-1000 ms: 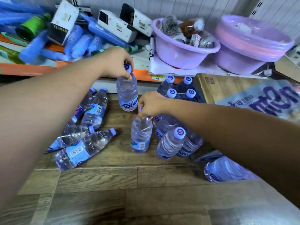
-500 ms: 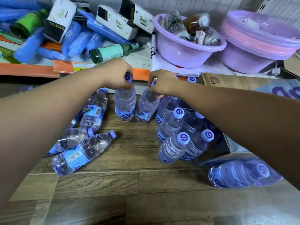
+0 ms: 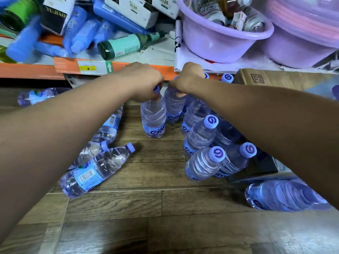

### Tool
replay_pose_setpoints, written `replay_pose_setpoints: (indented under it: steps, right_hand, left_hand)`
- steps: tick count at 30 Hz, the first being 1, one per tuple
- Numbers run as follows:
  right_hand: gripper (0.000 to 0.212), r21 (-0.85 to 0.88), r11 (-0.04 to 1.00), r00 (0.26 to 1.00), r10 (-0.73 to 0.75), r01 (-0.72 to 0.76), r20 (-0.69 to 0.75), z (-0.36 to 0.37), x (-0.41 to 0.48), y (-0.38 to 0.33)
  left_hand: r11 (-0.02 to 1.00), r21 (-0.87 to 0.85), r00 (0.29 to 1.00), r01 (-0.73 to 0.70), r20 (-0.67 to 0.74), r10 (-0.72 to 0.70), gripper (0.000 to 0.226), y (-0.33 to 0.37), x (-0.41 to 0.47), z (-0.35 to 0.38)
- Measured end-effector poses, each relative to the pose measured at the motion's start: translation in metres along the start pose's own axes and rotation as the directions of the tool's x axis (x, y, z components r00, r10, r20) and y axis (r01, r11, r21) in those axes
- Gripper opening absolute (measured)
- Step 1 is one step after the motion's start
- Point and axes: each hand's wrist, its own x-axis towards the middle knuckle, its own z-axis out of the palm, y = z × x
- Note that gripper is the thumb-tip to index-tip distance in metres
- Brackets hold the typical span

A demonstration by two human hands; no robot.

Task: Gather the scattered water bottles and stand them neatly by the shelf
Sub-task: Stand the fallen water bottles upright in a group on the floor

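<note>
1. The left hand grips the cap of the near bottle, which is upright on the floor.
2. The right hand grips the top of the far bottle, just beside the first, below the shelf.
3. More standing bottles cluster at right, and loose bottles lie at left.

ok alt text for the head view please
The left hand holds the left water bottle and the right hand the right bottle by their tops, upright on the wooden floor by the orange shelf. Standing bottles cluster at right; fallen bottles lie at left.
</note>
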Motion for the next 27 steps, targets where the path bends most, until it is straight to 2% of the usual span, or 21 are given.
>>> replay_pose_setpoints:
  steps: [6, 11, 14, 16, 19, 21, 23, 24, 26, 27]
  right_hand:
    - [0.041, 0.064, 0.996, 0.994, 0.066, -0.061, -0.084, 0.0, 0.009, 0.006]
    - [0.033, -0.154, 0.986, 0.99, -0.081, 0.062, -0.117, 0.002, 0.007, 0.006]
    - [0.015, -0.288, 0.945, 0.974, -0.196, 0.157, -0.113, -0.001, 0.005, 0.008]
    - [0.014, -0.301, 0.939, 0.971, -0.209, 0.165, -0.119, 0.0, 0.007, 0.01]
    - [0.02, -0.232, 0.964, 0.976, -0.165, 0.129, -0.143, 0.005, 0.014, 0.011]
    - [0.012, -0.166, 0.981, 0.987, -0.118, 0.099, -0.112, 0.004, 0.02, 0.011]
    - [0.031, -0.11, 0.992, 0.994, -0.076, 0.068, -0.077, 0.001, 0.021, 0.011]
    - [0.031, -0.07, 0.995, 0.994, -0.079, 0.075, -0.069, 0.0, 0.022, 0.012]
    - [0.009, 0.032, 0.994, 0.993, -0.106, 0.108, -0.047, -0.001, 0.022, 0.015]
    - [0.02, 0.081, 0.988, 0.991, -0.127, 0.129, -0.027, -0.002, 0.022, 0.017]
  left_hand:
    - [0.996, -0.083, 0.999, -0.013, 0.043, 0.016, 0.03, 0.017, 0.006, 0.006]
    - [0.988, -0.137, 0.997, -0.07, -0.021, 0.068, 0.031, 0.019, 0.008, 0.01]
    - [0.973, -0.201, 0.993, -0.113, -0.056, 0.103, 0.032, 0.023, 0.011, 0.014]
    - [0.959, -0.244, 0.988, -0.143, -0.087, 0.125, 0.032, 0.027, 0.012, 0.02]
    - [0.945, -0.291, 0.986, -0.148, -0.116, 0.119, 0.033, 0.029, 0.015, 0.032]
    - [0.924, -0.359, 0.985, -0.133, -0.153, 0.082, 0.034, 0.03, 0.015, 0.037]
    - [0.906, -0.41, 0.98, -0.109, -0.196, 0.029, 0.035, 0.03, 0.015, 0.039]
    - [0.897, -0.429, 0.977, -0.103, -0.214, 0.009, 0.037, 0.031, 0.014, 0.04]
    - [0.864, -0.493, 0.973, -0.1, -0.229, -0.018, 0.043, 0.036, 0.011, 0.045]
    - [0.843, -0.531, 0.973, -0.092, -0.226, -0.036, 0.047, 0.039, 0.009, 0.048]
